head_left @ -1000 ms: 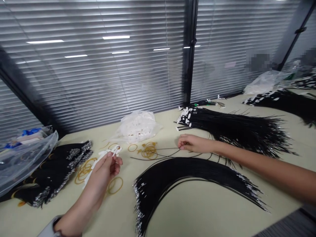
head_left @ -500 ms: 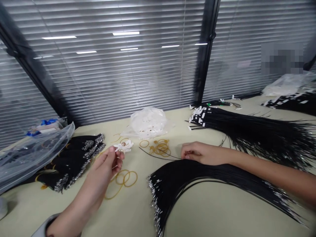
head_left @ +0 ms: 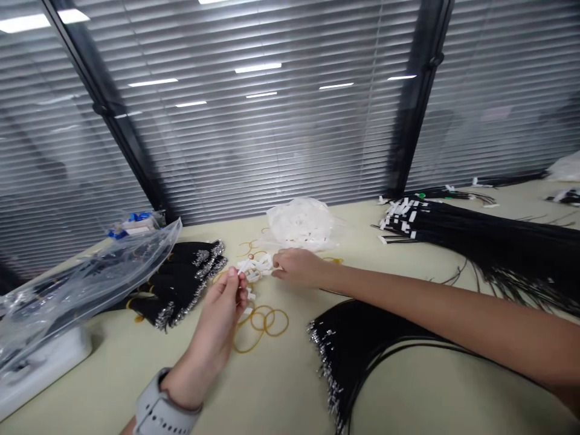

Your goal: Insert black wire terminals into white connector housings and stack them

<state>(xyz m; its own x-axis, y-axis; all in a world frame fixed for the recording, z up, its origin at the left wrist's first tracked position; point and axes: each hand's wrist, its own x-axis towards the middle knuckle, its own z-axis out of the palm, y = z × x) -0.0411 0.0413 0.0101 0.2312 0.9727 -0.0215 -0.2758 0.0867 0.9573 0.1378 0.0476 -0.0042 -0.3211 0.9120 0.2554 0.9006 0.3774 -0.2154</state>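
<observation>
My left hand (head_left: 226,296), a watch strap on its wrist, is closed in a pinch on a small white plastic connector (head_left: 240,271). Just beyond it lies a loose pile of white connectors (head_left: 259,264). At the pile's right edge, my right hand (head_left: 296,267) has its fingers curled together; what is between the fingertips is hidden. Several amber rubber bands (head_left: 272,323) lie to the right of my left hand. Under my right forearm, a curved bundle of black wires (head_left: 351,332) with bare metal ends rests on the table.
A clear bag of white parts (head_left: 301,223) stands at the back against the blinds (head_left: 272,139). Banded black wire bundles (head_left: 188,266) and a plastic bag (head_left: 118,278) are at left. More black wires with white connectors (head_left: 462,232) lie at right on the table (head_left: 281,393).
My right hand has moved left from the black wire bundle to the white connectors. My left hand keeps its pinch near the pile. The view has swung left.
</observation>
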